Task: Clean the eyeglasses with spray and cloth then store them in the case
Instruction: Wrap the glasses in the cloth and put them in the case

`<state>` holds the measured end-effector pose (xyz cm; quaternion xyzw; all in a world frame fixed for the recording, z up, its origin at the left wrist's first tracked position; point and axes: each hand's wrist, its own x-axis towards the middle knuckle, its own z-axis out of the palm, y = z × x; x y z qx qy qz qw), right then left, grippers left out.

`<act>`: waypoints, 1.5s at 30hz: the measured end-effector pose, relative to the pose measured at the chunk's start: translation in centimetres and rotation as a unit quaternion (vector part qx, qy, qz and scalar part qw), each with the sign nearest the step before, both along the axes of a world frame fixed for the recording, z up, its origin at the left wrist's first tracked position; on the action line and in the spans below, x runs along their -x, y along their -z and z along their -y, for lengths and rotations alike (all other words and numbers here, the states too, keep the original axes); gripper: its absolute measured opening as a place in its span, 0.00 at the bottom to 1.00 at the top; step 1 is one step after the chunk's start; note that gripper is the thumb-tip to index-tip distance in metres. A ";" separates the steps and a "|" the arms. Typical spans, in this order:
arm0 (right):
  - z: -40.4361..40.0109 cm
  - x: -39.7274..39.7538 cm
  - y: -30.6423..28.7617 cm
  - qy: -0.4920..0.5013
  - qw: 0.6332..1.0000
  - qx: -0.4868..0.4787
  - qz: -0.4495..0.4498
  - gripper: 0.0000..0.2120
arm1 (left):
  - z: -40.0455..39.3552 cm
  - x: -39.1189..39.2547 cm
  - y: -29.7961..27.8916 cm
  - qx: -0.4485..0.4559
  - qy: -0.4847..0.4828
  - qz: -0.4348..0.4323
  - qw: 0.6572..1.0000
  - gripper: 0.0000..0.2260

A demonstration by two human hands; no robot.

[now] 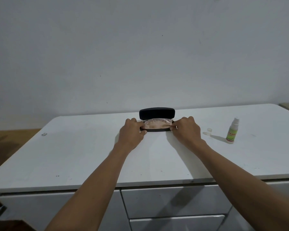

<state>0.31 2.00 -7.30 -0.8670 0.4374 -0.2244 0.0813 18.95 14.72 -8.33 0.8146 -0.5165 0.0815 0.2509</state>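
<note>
A black glasses case (157, 113) stands open near the back of the white tabletop (73, 155), its lid upright. Clear-framed eyeglasses (157, 121) lie in the case's lower half over a pinkish cloth (154, 126). My left hand (132, 134) is at the case's left end and my right hand (187, 130) at its right end, fingers pinched on the glasses' ends. A small spray bottle (232, 131) with a green label stands upright to the right, uncapped. Its clear cap (209, 130) lies on the table between the bottle and my right hand.
The white tabletop tops a cabinet with drawers (173, 202) below its front edge. A small clear scrap (44, 134) lies at the table's left. A plain wall rises behind. Wooden floor (10, 139) shows at the left.
</note>
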 end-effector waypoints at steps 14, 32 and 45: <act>1.1 -1.5 -1.9 0.031 0.961 -0.068 0.267 0.14 | 0.9 -1.7 -2.2 0.153 -0.078 -0.146 0.974 0.09; 4.9 -0.7 -1.3 -0.138 0.880 -0.348 0.293 0.10 | 2.0 -3.9 -2.1 0.092 0.102 -0.498 0.857 0.08; 3.0 0.2 1.0 -0.141 0.925 -0.245 0.252 0.08 | 0.6 -2.9 0.3 0.124 0.093 -0.363 0.919 0.11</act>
